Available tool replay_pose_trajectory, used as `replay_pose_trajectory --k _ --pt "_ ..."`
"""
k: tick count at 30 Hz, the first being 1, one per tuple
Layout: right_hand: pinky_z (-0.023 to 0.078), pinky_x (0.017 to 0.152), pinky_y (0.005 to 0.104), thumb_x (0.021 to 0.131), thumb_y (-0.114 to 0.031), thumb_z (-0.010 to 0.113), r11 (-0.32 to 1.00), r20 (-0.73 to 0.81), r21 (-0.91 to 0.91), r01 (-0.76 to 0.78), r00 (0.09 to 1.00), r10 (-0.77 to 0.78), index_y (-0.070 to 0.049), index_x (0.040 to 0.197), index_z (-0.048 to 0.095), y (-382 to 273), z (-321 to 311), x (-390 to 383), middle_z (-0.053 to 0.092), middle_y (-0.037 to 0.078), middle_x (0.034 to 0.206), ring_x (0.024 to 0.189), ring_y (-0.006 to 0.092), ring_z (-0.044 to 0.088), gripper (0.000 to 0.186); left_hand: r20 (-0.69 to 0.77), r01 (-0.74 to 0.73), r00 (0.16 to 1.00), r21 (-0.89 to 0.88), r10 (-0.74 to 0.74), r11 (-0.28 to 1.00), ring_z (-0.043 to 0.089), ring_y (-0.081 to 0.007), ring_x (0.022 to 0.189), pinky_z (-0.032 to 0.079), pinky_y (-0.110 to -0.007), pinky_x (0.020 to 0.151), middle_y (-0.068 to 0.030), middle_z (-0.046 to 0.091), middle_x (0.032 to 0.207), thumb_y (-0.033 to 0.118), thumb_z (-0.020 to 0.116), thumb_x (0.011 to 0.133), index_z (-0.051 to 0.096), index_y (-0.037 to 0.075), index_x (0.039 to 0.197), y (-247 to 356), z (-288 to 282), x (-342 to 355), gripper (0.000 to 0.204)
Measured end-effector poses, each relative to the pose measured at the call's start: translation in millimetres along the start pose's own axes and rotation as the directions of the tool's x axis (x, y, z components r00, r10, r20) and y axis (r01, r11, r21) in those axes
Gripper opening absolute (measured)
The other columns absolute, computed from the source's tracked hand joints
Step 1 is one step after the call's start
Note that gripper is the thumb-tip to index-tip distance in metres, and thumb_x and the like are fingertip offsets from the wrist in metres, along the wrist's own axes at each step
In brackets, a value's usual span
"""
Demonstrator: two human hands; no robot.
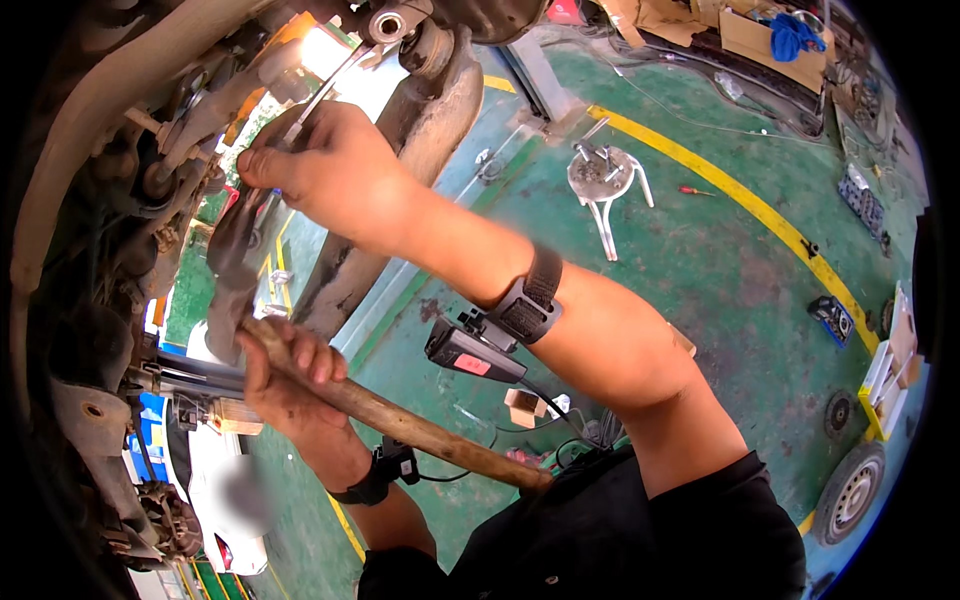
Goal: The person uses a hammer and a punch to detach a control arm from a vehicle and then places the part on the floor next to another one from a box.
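Overhead on the left is the rusty underside of a vehicle. My right hand (335, 175) is closed around a slim metal rod (325, 95), a pry bar or chisel. Its upper end reaches a round metal bushing (388, 26) at the end of a suspension arm; whether they touch, I cannot tell. Below it, my left hand (295, 385) grips a wooden hammer handle (420, 430) near the head, with the handle's far end by my torso. The brown hammer head (230, 310) is blurred and sits beneath my right fist.
A rusty beam (430, 110) slants down behind my right hand. On the green floor stand a white stool (600, 175) with metal parts on it, a screwdriver (697, 191), a blue box (830, 322) and a wheel (848, 492). A white car (215, 500) is at lower left.
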State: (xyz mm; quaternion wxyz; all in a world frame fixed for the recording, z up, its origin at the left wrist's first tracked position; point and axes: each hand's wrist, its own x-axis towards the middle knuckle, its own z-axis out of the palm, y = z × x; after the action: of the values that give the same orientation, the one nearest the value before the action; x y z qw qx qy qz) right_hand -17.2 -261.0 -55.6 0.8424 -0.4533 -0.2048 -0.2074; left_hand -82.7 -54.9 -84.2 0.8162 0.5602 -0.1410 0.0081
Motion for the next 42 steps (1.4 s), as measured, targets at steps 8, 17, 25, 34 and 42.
replay_pose_trajectory --k 8,17,25,34,42 --pt "0.045 0.064 0.0283 0.086 -0.011 0.07 0.99 0.027 0.117 0.078 0.996 -0.081 0.002 0.09 0.067 2 3 -1 0.066 0.001 0.077 0.07 0.0084 0.053 0.013 -0.08 -0.203 0.976 0.021 0.204 0.979 0.041 -0.015 0.047 0.035 -0.031 0.047 -0.002 0.046 0.065 0.048 0.051 0.096 0.056 0.008 0.095 3 -29 -17 0.04" --pt "0.045 0.063 0.0273 0.086 -0.007 0.067 0.968 0.056 0.227 0.11 0.99 -0.126 0.0 0.092 0.062 18 10 6 0.065 0.002 0.079 0.072 0.0087 0.055 0.01 -0.158 -0.226 0.962 0.007 0.224 0.974 0.038 -0.0137 0.042 0.035 -0.029 0.04 -0.0019 0.043 0.059 0.047 0.046 0.099 0.051 0.006 0.092 -2 0 -12 0.042" --pt "0.046 0.06 0.032 0.083 -0.005 0.067 0.966 0.067 0.258 -0.004 0.998 -0.014 0.003 0.089 0.062 10 9 4 0.061 0.008 0.072 0.066 0.0128 0.054 0.011 -0.128 -0.242 0.962 0.018 0.242 0.97 0.037 -0.0127 0.043 0.034 -0.028 0.041 -0.0014 0.044 0.06 0.048 0.048 0.098 0.05 0.007 0.091 -7 -6 -17 0.041" --pt "0.046 0.063 0.0333 0.082 -0.006 0.064 0.989 0.081 0.127 0.081 0.992 -0.092 0.004 0.089 0.063 6 9 6 0.063 0.009 0.072 0.067 0.0145 0.056 0.012 -0.191 -0.322 0.928 0.018 0.319 0.947 0.043 -0.0162 0.05 0.039 -0.031 0.046 -0.0062 0.045 0.066 0.047 0.052 0.097 0.046 0.004 0.098 -26 -9 -35 0.043" --pt "0.051 0.062 0.0379 0.084 -0.017 0.069 0.985 -0.032 -0.161 0.054 0.998 -0.06 0.01 0.087 0.061 -1 5 -7 0.064 0.017 0.072 0.069 0.0228 0.065 0.028 0.323 -0.415 0.886 0.232 0.332 0.88 0.049 -0.0197 0.061 0.043 -0.034 0.057 -0.01 0.05 0.075 0.045 0.054 0.096 0.045 -0.001 0.106 -75 -32 -18 0.048"
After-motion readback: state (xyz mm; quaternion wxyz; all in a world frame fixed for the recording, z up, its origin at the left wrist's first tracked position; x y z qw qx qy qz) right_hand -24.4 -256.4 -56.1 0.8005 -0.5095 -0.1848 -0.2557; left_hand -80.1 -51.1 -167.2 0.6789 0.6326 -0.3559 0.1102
